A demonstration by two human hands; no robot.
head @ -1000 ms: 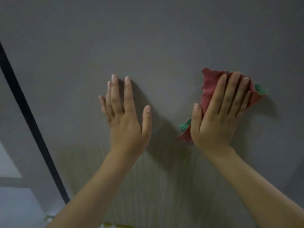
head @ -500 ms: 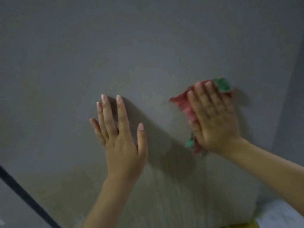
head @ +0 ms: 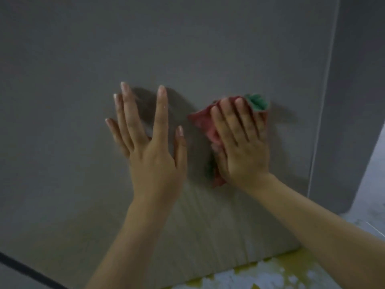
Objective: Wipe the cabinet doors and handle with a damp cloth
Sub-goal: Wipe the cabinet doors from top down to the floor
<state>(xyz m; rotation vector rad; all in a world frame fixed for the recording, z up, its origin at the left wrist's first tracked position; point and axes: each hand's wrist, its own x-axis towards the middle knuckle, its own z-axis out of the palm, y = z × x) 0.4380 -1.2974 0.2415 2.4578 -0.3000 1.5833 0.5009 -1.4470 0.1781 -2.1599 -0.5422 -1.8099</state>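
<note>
A flat grey cabinet door (head: 187, 49) fills most of the view. My right hand (head: 241, 147) presses a red and green cloth (head: 205, 124) flat against the door, with straight fingers laid over it and a green corner sticking out past the fingertips. My left hand (head: 152, 147) rests flat on the door just left of the cloth, fingers spread and holding nothing. No handle is in sight.
The door's right edge (head: 320, 101) runs down beside another grey panel (head: 358, 80). A dark strip (head: 25, 270) crosses the lower left corner. Below the door lies a pale surface with yellow stains (head: 270, 272).
My right hand has slid the cloth leftward, closer to my left hand, its fingers turning more upright. The view has swung so the door's right edge and the stained surface below show.
</note>
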